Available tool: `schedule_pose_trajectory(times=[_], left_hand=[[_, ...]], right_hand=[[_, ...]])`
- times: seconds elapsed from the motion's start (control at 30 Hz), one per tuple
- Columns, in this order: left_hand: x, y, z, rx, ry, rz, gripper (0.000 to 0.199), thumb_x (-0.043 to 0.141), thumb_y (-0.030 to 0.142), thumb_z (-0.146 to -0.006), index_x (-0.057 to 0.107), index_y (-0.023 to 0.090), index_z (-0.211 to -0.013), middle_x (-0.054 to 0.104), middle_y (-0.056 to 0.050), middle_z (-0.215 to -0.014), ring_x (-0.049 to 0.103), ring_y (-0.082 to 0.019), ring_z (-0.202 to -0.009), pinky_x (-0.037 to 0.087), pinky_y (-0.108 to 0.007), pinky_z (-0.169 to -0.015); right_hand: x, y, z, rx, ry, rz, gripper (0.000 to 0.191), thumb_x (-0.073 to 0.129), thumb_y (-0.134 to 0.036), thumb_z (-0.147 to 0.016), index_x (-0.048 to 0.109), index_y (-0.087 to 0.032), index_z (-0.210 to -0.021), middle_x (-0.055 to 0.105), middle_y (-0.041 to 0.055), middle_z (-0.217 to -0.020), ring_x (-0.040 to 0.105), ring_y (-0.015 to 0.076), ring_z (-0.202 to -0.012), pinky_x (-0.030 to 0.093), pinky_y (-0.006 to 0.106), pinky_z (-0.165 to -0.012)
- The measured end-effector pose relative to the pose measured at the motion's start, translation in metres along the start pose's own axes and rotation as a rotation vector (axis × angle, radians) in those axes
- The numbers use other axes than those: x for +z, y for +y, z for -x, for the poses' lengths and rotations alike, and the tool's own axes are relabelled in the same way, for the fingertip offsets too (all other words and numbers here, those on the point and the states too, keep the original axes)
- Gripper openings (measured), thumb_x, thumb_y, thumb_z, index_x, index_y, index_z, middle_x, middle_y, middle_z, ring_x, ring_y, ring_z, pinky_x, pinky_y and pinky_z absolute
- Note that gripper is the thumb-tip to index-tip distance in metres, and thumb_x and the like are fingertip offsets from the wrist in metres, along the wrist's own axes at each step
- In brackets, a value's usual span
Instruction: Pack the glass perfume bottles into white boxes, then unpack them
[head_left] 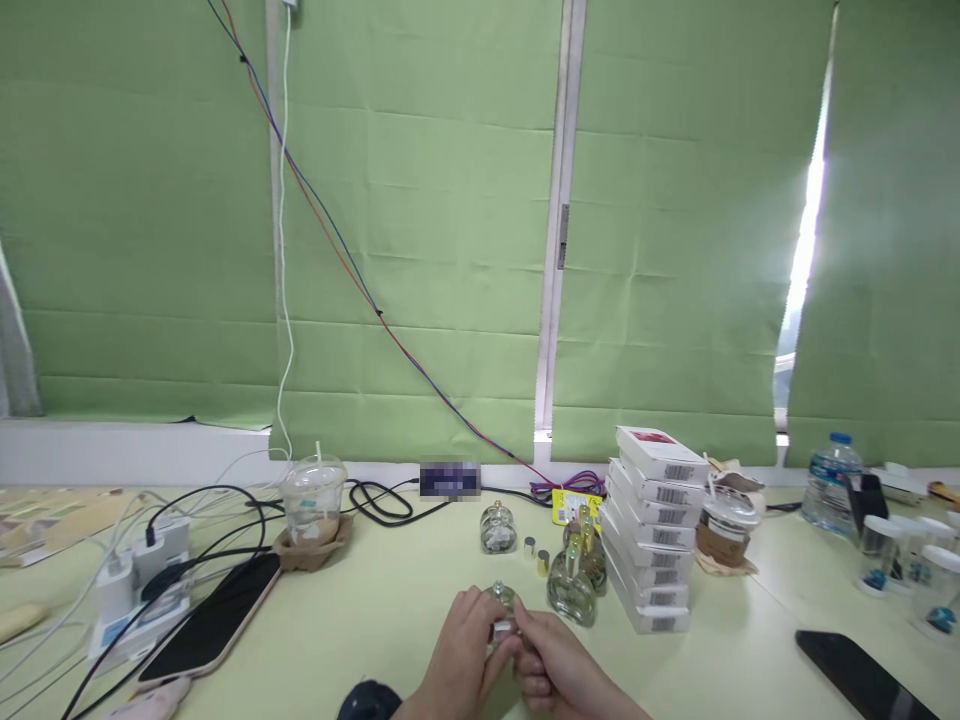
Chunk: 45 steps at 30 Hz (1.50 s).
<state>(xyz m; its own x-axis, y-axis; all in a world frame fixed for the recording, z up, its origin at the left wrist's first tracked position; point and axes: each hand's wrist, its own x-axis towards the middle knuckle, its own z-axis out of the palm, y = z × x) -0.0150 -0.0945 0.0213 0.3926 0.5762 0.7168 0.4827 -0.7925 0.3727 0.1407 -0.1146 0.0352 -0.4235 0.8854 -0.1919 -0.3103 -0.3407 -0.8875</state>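
Note:
A small clear glass perfume bottle (pixel 504 594) is held low over the table between my two hands. My left hand (pixel 466 640) closes round its left side, fingers over it. My right hand (pixel 556 655) grips it from the right, thumb forward and the other fingers curled. The lower part of the bottle is mostly hidden by my fingers. Just beyond stand another glass bottle (pixel 498 530), a greenish bottle (pixel 571 592) with a pump top, and a darker bottle (pixel 594 560) behind it. A silver cap (pixel 529 547) and a gold cap (pixel 542 563) lie among them.
White boxes (pixel 651 540) are stacked at the right, near a lidded cup (pixel 726 525). Farther right are a water bottle (pixel 832 485), clear jars (pixel 876 555) and a black phone (pixel 862 670). Left are a plastic cup (pixel 311 505), another phone (pixel 214 620) and tangled cables (pixel 202 550).

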Motion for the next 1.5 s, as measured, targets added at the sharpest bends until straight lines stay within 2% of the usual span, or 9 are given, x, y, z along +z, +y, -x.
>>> schedule_pose_trajectory(times=[0.17, 0.27, 0.4, 0.5, 0.6, 0.73, 0.87, 1.17, 1.5], left_hand=[[-0.005, -0.007, -0.003, -0.209, 0.237, 0.069, 0.013, 0.049, 0.032, -0.093, 0.053, 0.021, -0.089, 0.059, -0.003, -0.080, 0.056, -0.019, -0.072, 0.047, -0.031, -0.067], [-0.007, -0.021, -0.007, -0.378, 0.343, 0.180, 0.018, 0.057, 0.039, -0.087, 0.056, 0.021, -0.089, 0.059, -0.003, -0.086, 0.060, -0.022, -0.083, 0.050, -0.034, -0.076], [-0.007, -0.040, -0.011, -0.466, 0.404, 0.246, 0.029, 0.054, 0.048, -0.084, 0.057, 0.020, -0.091, 0.059, -0.006, -0.092, 0.063, -0.025, -0.090, 0.052, -0.038, -0.081], [-0.008, -0.042, -0.010, -0.490, 0.335, 0.281, 0.033, 0.049, 0.045, -0.087, 0.057, 0.020, -0.106, 0.062, -0.005, -0.089, 0.065, -0.024, -0.082, 0.053, -0.038, -0.075], [-0.011, -0.033, -0.009, -0.459, 0.225, 0.298, 0.029, 0.049, 0.041, -0.088, 0.066, 0.022, -0.101, 0.062, -0.003, -0.083, 0.063, -0.022, -0.080, 0.052, -0.036, -0.076], [-0.012, -0.019, -0.011, -0.411, 0.067, 0.272, 0.028, 0.065, 0.040, -0.080, 0.069, 0.026, -0.105, 0.058, -0.002, -0.089, 0.060, -0.020, -0.075, 0.051, -0.035, -0.073], [-0.010, -0.014, -0.013, -0.359, -0.067, 0.280, 0.046, 0.077, 0.028, -0.070, 0.064, 0.029, -0.115, 0.062, -0.005, -0.108, 0.062, -0.024, -0.098, 0.052, -0.034, -0.082], [-0.005, -0.025, -0.006, -0.318, -0.048, 0.195, 0.043, 0.065, 0.028, -0.081, 0.058, 0.027, -0.124, 0.071, -0.005, -0.102, 0.069, -0.023, -0.095, 0.054, -0.034, -0.087], [-0.003, -0.011, 0.002, -0.130, -0.155, 0.197, 0.042, 0.063, 0.028, -0.086, 0.056, 0.031, -0.127, 0.068, -0.005, -0.125, 0.062, -0.023, -0.115, 0.049, -0.033, -0.100]], right_hand=[[-0.002, -0.001, -0.009, -0.153, 0.263, -0.107, 0.047, 0.071, -0.051, -0.052, 0.038, -0.024, -0.072, 0.041, -0.0141, -0.040, 0.021, 0.0019, -0.032, 0.003, 0.018, -0.039], [-0.005, -0.002, -0.013, -0.227, 0.299, -0.107, 0.048, 0.072, -0.049, -0.050, 0.038, -0.024, -0.073, 0.046, -0.0137, -0.045, 0.024, 0.0015, -0.034, 0.007, 0.016, -0.039], [-0.007, -0.002, -0.016, -0.410, 0.328, 0.051, 0.057, 0.075, -0.064, -0.047, 0.045, -0.022, -0.070, 0.053, -0.0092, -0.052, 0.037, 0.0033, -0.034, 0.023, 0.016, -0.036], [-0.009, -0.004, -0.015, -0.487, 0.324, 0.209, 0.060, 0.071, -0.074, -0.052, 0.047, -0.021, -0.062, 0.050, -0.0073, -0.044, 0.044, 0.0080, -0.034, 0.032, 0.020, -0.037], [-0.014, -0.008, -0.012, -0.529, 0.338, 0.260, 0.057, 0.071, -0.073, -0.055, 0.053, -0.020, -0.060, 0.049, -0.0054, -0.041, 0.045, 0.0100, -0.036, 0.033, 0.021, -0.037], [-0.020, -0.013, -0.010, -0.563, 0.364, 0.260, 0.053, 0.079, -0.066, -0.051, 0.060, -0.018, -0.059, 0.056, -0.0022, -0.049, 0.046, 0.0095, -0.040, 0.036, 0.022, -0.039], [-0.023, -0.016, -0.012, -0.568, 0.349, 0.244, 0.051, 0.081, -0.064, -0.051, 0.063, -0.017, -0.062, 0.058, -0.0016, -0.050, 0.050, 0.0119, -0.043, 0.043, 0.025, -0.043], [-0.014, -0.013, -0.013, -0.604, 0.301, 0.182, 0.049, 0.084, -0.056, -0.051, 0.067, -0.015, -0.071, 0.065, 0.0016, -0.061, 0.060, 0.0152, -0.054, 0.051, 0.029, -0.057], [-0.004, -0.014, -0.002, -0.713, 0.324, 0.304, 0.017, 0.074, -0.025, -0.067, 0.065, -0.017, -0.078, 0.064, 0.0043, -0.079, 0.057, 0.0178, -0.072, 0.044, 0.022, -0.051]])
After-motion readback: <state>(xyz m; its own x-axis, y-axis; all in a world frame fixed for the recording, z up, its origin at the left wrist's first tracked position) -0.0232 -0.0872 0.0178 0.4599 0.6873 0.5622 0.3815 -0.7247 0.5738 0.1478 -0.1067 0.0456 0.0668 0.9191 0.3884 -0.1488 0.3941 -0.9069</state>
